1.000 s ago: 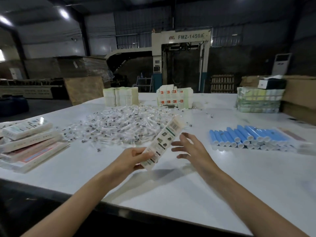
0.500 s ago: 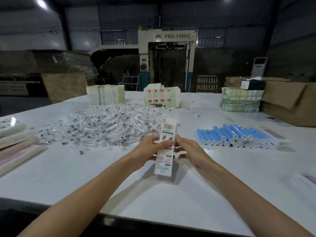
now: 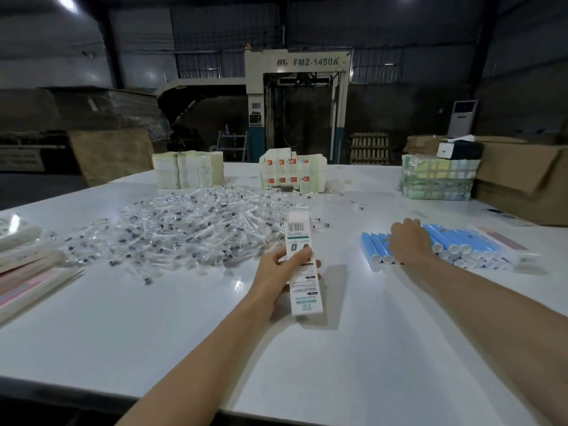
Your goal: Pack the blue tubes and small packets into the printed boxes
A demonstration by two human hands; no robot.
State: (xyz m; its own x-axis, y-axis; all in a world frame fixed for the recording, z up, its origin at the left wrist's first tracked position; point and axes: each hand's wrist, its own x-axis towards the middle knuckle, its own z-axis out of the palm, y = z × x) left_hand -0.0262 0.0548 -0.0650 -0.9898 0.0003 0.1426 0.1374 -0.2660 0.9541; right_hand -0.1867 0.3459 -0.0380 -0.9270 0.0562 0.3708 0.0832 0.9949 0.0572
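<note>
While left hand grips it, printed box white, barcoded

The white table is showing a smooth, glossy top that is mirroring the lamps. The printed box is looking like matt card, the blue tubes like smooth, faintly shiny plastic. The packets are glinting as clear film; the brown cartons are looking dull.
</note>
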